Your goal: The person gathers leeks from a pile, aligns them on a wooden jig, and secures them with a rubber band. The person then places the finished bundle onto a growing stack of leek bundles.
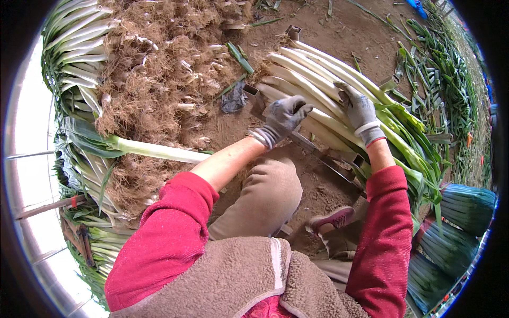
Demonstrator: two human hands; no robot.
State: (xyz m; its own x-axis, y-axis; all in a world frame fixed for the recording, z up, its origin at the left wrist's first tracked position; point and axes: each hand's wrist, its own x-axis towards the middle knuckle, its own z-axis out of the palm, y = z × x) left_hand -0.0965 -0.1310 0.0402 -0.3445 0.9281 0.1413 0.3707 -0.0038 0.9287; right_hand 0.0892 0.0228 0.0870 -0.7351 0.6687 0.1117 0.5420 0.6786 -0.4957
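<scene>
Trimmed leeks (310,74) lie side by side in a metal frame (313,148) in front of me, white ends at far left, green leaves (416,143) to the right. My left hand (284,116), in a grey glove, is over the near edge of the pile with its fingers curled closed; whatever they hold, if anything, is hidden. My right hand (361,111), gloved alike, rests on the upper stalks with its fingers bent round a leek. A single leek (159,150) lies left of my left forearm, its white end passing behind the arm.
A large heap of untrimmed leeks with brown roots (159,69) fills the left side. Cut green leaves (450,79) litter the ground at far right. Blue-green bundles (450,238) stand at lower right. A dark scrap (233,99) lies beside the frame.
</scene>
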